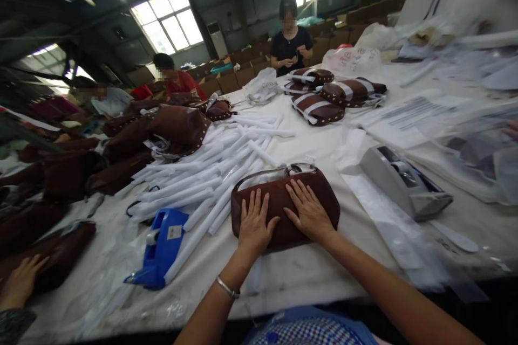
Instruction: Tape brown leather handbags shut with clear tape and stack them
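L hand (254, 223) & R hand (309, 213) both flat, fingers spread, pressing on brown bag (327, 197) near my edge of table (307, 275). Best keep pressure even, palms centred, I reckon, so it doesn't slide. Blue dispenser (162, 245) left, grey dispenser (404, 183) right, white rolls (210, 178) beyond.

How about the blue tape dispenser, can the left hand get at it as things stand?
Probably yes. The left hand lies open and flat on the brown bag, and the blue tape dispenser sits close to its left, with only a few low white paper rolls between them.
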The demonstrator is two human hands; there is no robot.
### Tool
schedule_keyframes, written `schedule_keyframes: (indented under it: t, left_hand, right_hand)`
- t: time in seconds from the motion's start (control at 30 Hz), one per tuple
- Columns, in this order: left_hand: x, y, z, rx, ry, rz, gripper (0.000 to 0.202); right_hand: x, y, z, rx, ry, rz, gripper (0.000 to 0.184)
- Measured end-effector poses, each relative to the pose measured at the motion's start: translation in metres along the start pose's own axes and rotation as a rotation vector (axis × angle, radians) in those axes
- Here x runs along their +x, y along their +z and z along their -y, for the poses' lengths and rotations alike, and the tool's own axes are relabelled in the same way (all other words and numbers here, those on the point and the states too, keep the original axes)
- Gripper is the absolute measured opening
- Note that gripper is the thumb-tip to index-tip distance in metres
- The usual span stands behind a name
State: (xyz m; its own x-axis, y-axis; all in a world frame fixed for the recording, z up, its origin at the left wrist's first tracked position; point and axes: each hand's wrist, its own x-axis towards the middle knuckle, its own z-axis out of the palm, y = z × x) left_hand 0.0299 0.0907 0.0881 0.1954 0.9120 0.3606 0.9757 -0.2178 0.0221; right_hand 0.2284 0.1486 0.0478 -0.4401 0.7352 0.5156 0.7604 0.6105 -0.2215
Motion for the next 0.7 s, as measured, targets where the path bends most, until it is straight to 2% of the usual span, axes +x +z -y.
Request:
schedule_keyframes:
  t: [0.07, 0.13, 0.17, 0.23, 0.33, 0.4, 0.5, 0.6, 0.7]
  left_hand:
    - [0.012, -0.024, -0.008, -0.011, 0.014, -0.087, 0.073]
    - [0.022, -0.038, -0.015, -0.022, 0.028, -0.187, 0.076]
    - [0.025, -0.037, -0.017, -0.023, 0.048, -0.217, 0.076]
    - [0.025, -0.023, -0.015, -0.008, 0.092, -0.203, 0.074]
    - [0.016, 0.011, -0.008, 0.032, 0.115, -0.049, 0.067]
    - [0.012, 0.022, -0.006, 0.048, 0.103, 0.031, 0.064]
    - [0.017, 0.011, -0.013, 0.047, 0.106, 0.025, 0.061]
    - [0.026, -0.009, -0.027, 0.037, 0.116, -0.073, 0.064]
    - [0.028, -0.007, -0.036, 0.041, 0.119, -0.129, 0.067]
  right_hand:
    - [0.000, -0.001, -0.002, 0.017, 0.008, -0.009, 0.070]
    - [0.001, -0.002, -0.003, 0.033, 0.019, -0.013, 0.070]
    - [0.001, -0.002, -0.003, 0.039, 0.024, -0.015, 0.069]
    - [0.001, -0.002, -0.001, 0.047, 0.020, -0.021, 0.068]
    - [0.001, -0.001, 0.004, 0.051, 0.001, -0.029, 0.065]
    - [0.000, 0.000, 0.005, 0.049, 0.003, -0.034, 0.064]
    - [-0.002, 0.001, 0.004, 0.047, 0.006, -0.035, 0.062]
    - [-0.001, 0.004, -0.001, 0.058, -0.004, -0.029, 0.063]
    - [0.001, 0.005, -0.003, 0.090, -0.004, -0.039, 0.061]
